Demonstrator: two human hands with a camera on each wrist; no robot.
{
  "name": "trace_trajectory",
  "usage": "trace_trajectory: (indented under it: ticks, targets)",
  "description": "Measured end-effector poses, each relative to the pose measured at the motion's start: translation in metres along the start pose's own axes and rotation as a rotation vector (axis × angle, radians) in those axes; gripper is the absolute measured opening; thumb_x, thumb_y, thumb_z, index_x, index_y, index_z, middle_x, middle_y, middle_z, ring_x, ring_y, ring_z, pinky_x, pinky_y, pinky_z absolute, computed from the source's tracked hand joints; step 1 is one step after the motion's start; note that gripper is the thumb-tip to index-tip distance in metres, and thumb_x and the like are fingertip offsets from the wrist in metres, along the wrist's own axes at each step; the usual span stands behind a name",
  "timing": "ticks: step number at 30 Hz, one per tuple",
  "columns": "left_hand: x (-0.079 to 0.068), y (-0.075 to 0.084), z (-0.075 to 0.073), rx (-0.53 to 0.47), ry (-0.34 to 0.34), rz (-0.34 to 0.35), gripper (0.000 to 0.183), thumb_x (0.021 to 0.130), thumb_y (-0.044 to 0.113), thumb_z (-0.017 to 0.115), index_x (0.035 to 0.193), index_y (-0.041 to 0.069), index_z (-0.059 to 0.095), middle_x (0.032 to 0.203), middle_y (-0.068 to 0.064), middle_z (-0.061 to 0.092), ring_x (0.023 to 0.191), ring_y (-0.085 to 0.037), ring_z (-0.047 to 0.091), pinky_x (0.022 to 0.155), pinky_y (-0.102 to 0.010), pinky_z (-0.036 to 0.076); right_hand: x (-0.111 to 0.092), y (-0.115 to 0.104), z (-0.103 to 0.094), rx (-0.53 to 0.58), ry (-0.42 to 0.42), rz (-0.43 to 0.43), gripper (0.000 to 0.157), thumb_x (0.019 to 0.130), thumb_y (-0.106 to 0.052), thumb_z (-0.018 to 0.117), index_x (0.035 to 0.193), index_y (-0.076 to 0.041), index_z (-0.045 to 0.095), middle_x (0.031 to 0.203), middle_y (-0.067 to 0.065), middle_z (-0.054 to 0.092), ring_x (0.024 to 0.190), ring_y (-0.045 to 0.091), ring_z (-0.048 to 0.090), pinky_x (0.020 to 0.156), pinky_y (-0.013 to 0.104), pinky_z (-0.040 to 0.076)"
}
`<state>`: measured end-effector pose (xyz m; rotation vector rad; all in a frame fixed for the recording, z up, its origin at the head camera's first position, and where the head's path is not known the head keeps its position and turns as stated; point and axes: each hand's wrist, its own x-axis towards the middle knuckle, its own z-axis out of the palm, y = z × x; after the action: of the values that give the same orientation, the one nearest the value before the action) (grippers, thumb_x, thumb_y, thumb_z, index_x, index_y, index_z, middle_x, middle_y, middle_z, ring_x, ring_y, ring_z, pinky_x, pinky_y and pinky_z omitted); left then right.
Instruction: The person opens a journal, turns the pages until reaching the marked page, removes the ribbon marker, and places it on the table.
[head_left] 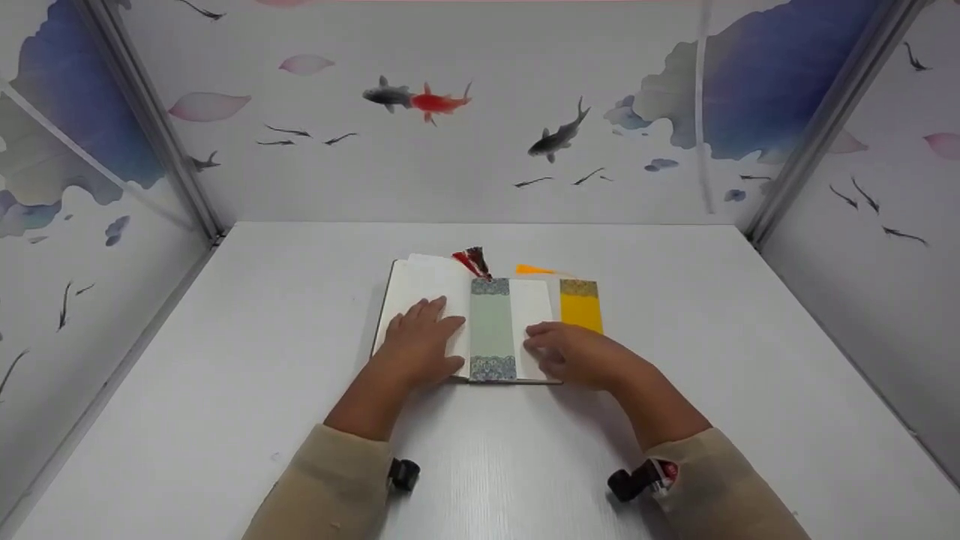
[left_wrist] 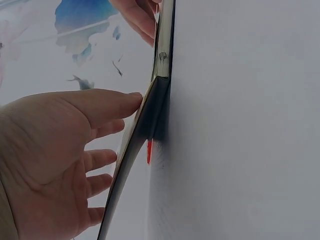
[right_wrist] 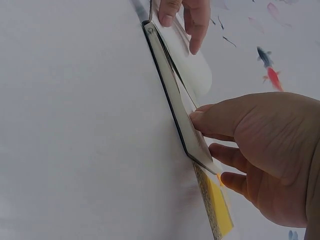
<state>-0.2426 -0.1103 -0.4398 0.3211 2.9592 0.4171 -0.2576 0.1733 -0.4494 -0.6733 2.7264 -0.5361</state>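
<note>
An open notebook (head_left: 427,281) with blank pages lies on the table. Along its inner right page sits a pale green bookmark (head_left: 491,322) with patterned blue-grey ends and a dark red and black tassel (head_left: 472,261). My left hand (head_left: 420,341) rests spread on the left page, which tilts up from the table in the left wrist view. On the right page (head_left: 534,300), near its outer edge, rest the thumb and loosely bent fingers of my right hand (head_left: 581,354). A yellow bookmark (head_left: 580,306) lies just right of the notebook, its lower part hidden by that hand.
The yellow bookmark's orange tassel (head_left: 534,269) stretches out behind the notebook. White table surface (head_left: 247,337) surrounds everything. Panels painted with fish and leaves (head_left: 480,165) enclose the back and both sides.
</note>
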Motion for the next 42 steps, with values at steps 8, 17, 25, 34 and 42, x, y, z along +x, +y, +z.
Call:
trace_trajectory:
  ticks: [8,17,25,34,42]
  targets:
    - [-0.005,-0.002,-0.002,0.003,-0.074,-0.004,0.067,0.103,0.040,0.067,0.164,0.019,0.047,0.177,-0.013,0.031,0.166,-0.036,0.026,0.133,-0.060,0.026,-0.001,-0.001,-0.001,-0.010,0.000,-0.024,0.044,0.107,-0.023,0.064,0.152,-0.021,0.063,0.167,-0.002,0.051,0.159,0.028,0.043,0.130,0.052,0.037]
    - [-0.002,-0.009,0.002,-0.060,-0.161,-0.023,0.070,0.105,0.038,0.064,0.168,0.019,0.039,0.179,-0.011,0.027,0.166,-0.037,0.026,0.130,-0.065,0.029,-0.002,0.002,-0.001,-0.042,0.008,-0.080,0.044,0.108,-0.020,0.063,0.151,-0.016,0.063,0.166,0.004,0.052,0.158,0.031,0.045,0.129,0.053,0.037]
    - [-0.001,-0.010,0.002,-0.039,-0.203,-0.013,0.072,0.105,0.041,0.063,0.169,0.021,0.036,0.179,-0.010,0.026,0.167,-0.035,0.023,0.131,-0.065,0.026,-0.002,0.001,0.001,-0.014,0.007,-0.033,0.044,0.107,-0.022,0.063,0.151,-0.019,0.064,0.166,0.001,0.051,0.157,0.029,0.045,0.130,0.053,0.037]
    - [0.000,-0.009,0.003,-0.032,-0.202,-0.011,0.071,0.106,0.041,0.062,0.169,0.020,0.036,0.179,-0.011,0.026,0.167,-0.036,0.023,0.132,-0.065,0.026,0.008,-0.007,0.001,-0.004,0.055,0.023,0.036,0.106,-0.026,0.065,0.139,-0.016,0.073,0.157,0.003,0.061,0.149,0.028,0.054,0.127,0.051,0.042]
    - [-0.001,-0.006,0.002,-0.031,-0.214,-0.047,0.071,0.106,0.042,0.062,0.169,0.022,0.036,0.179,-0.009,0.026,0.168,-0.034,0.022,0.134,-0.061,0.024,0.026,-0.028,0.003,-0.031,0.129,0.089,0.048,0.103,-0.046,0.069,0.147,-0.027,0.067,0.163,0.000,0.054,0.153,0.026,0.050,0.127,0.052,0.041]
